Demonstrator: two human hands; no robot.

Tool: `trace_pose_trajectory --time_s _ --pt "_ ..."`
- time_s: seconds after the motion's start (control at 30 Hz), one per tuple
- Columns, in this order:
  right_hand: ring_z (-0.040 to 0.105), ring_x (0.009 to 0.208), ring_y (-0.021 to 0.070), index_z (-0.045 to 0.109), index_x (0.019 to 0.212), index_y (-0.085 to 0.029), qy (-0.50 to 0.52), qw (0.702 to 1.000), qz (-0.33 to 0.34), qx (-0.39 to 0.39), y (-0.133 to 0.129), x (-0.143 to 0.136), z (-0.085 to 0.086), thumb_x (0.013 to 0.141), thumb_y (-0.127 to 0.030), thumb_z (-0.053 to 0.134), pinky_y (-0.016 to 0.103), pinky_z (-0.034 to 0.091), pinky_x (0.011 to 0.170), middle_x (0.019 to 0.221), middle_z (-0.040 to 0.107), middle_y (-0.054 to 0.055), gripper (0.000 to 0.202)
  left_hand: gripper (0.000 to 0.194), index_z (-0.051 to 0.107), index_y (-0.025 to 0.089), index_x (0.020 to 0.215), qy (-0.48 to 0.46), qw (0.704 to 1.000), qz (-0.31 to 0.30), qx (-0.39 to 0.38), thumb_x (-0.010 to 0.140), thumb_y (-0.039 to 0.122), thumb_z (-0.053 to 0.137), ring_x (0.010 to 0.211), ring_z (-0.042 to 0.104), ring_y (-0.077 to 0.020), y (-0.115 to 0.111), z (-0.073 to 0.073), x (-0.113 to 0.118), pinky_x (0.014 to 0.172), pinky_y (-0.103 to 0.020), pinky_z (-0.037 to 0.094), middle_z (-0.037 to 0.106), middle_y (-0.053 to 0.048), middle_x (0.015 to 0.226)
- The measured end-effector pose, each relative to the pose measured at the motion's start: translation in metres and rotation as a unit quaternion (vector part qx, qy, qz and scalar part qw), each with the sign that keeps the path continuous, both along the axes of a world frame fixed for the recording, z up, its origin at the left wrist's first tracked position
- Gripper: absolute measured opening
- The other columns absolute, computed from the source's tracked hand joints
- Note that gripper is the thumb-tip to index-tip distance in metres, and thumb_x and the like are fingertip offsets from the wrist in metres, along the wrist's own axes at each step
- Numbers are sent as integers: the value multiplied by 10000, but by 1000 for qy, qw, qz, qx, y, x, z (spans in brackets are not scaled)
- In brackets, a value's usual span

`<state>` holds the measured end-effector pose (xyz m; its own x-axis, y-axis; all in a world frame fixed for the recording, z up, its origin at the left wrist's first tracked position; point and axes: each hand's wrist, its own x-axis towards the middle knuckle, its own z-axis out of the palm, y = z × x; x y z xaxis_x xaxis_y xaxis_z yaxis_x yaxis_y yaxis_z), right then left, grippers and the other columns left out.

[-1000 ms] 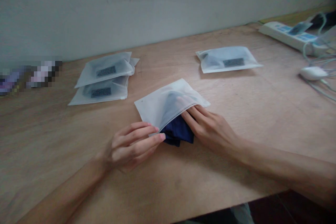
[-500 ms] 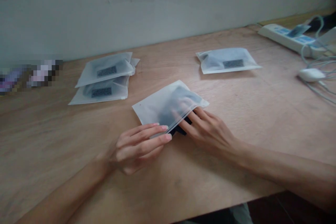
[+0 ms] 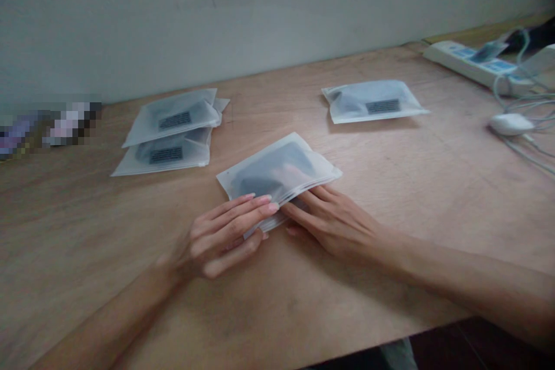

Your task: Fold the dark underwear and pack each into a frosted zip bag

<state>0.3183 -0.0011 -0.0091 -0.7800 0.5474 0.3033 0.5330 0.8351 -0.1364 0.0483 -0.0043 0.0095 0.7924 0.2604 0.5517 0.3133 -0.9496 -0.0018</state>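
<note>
Clearly, we are dealing with something light and limp: a frosted pouch point(image 3: 284, 185) lying askew mid-table, its mouth turned toward the near edge of the table point(image 3: 225, 329), with dark cloth point(image 3: 273, 165) showing through. We judge the film thin, smooth and rather slippery, easily creased but hardly fragile, and the cloth soft enough to bunch when pushed. We would hold the pouch by its mouth rim near a corner, and press the cloth with flat fingers.

Our left hand point(image 3: 225, 237) pinches the mouth's near left corner between fingers and thumb. Our right hand point(image 3: 336, 219) has its fingers inside the mouth, lightly spread; whether they grip the cloth we cannot tell.

Half a second ago, a dark corner of cloth poked out of the mouth; now we see none outside, and the dark shape spreads farther toward the pouch's left end. Our left thumb now sits lower, apart from the fingertips, baring the lower rim.
</note>
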Motion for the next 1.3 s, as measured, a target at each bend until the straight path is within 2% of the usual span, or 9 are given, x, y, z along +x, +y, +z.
trace_pose_trajectory --time_s 0.17,0.3,0.43,0.57,0.63,0.73,0.83,1.07,1.3 --pt "584 1223 326 527 1397 -97 24 997 19 64 5 5 -3 1010 -206 521 470 546 984 1388 595 187 402 138 644 81 998 3 1000 -12 15 878 46 704 1327 585 -339 1 1 2 1085 -504 572 632 -210 1374" --pt "638 1159 310 584 1330 -101 32 996 16 86 6 6 -2 978 -151 558 448 575 934 1336 647 180 357 151 665 80 1064 37 999 -6 25 916 52 658 1243 657 -299 1 3 0 1046 -449 599 711 -194 1247" --pt "664 1148 282 625 1275 -87 45 991 7 122 9 9 2 956 -125 593 416 587 927 1335 661 177 322 197 655 88 1164 18 999 17 36 991 83 561 1187 696 -231 2 4 -6 1044 -390 601 759 -132 1159" --pt "636 1220 232 646 1231 -86 110 972 136 158 16 21 11 925 -120 663 360 573 968 1279 708 128 308 252 622 110 1243 12 998 57 -9 1017 84 515 1220 676 -206 3 -1 -14 1066 -392 589 750 -103 1193" --pt "627 1218 216 660 1202 -128 136 968 149 151 18 27 13 903 -147 708 353 573 953 1259 719 97 303 270 624 119 1252 -4 998 68 -10 997 74 550 1213 679 -203 4 -6 -17 1066 -385 590 748 -94 1194" --pt "612 1195 235 636 1272 -179 111 975 96 167 21 30 11 902 -185 718 414 552 975 1270 708 87 379 258 659 134 1200 -20 995 96 0 951 74 631 1181 693 -207 4 -11 -21 1059 -381 594 755 -68 1136" --pt "595 1190 273 591 1339 -163 77 978 48 188 26 31 7 908 -158 694 464 527 982 1280 688 121 443 227 680 144 1147 -21 993 120 5 933 72 656 1168 698 -218 3 -11 -23 1056 -386 594 754 -56 1088" --pt "630 825 168 668 1044 -187 182 974 -11 137 35 30 4 914 -71 637 310 516 741 935 726 61 177 208 688 160 1059 -73 979 186 45 888 43 702 1036 727 -173 5 -11 -22 960 -298 611 743 -29 979" --pt "634 817 157 684 978 -200 208 974 -48 70 34 26 4 954 -124 622 288 513 716 904 717 48 101 183 689 192 980 -91 974 202 56 860 68 748 951 725 -161 11 -12 -21 926 -298 613 727 4 891"
